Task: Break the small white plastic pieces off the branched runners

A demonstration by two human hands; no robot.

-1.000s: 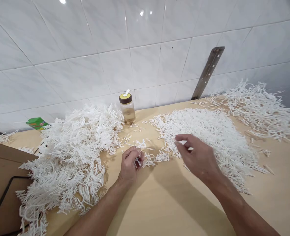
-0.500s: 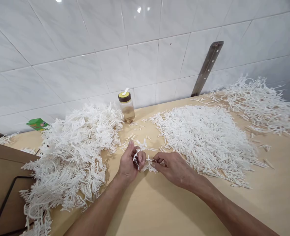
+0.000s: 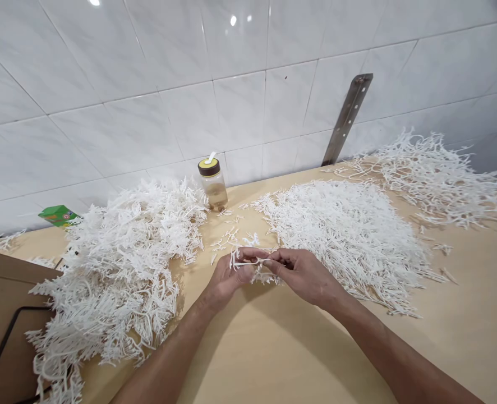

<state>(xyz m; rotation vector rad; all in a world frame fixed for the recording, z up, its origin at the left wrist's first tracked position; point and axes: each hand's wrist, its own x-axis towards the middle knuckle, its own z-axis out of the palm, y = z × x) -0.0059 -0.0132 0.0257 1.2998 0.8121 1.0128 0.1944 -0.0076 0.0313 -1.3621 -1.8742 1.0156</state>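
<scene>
A: Is there any lettering you can make out?
B: Only coloured print on the green carton (image 3: 58, 215) at the left edge, too small and slanted to read. Its lower right is tucked behind the left heap (image 3: 124, 269) of white branching pieces.

A: What else is hard to see?
B: The brown box (image 3: 10, 314) and the black bar (image 3: 5, 348) across it are cut off at lower left. The right-hand frame edge crops the tangled pile (image 3: 437, 179). The contents of the jar (image 3: 215, 191), above centre, are murky.

A: And the hands?
B: Just below centre, the left hand (image 3: 226, 281) has its fingers nearly closed around a thin white strand (image 3: 246, 263). The right hand (image 3: 305, 275) pinches the strand's other end between thumb and fingers, which hide that tip.

A: Where's the strand?
B: Between both hands, over the worktop (image 3: 257, 353), left of the flat heap (image 3: 345, 235) at centre right.
</scene>
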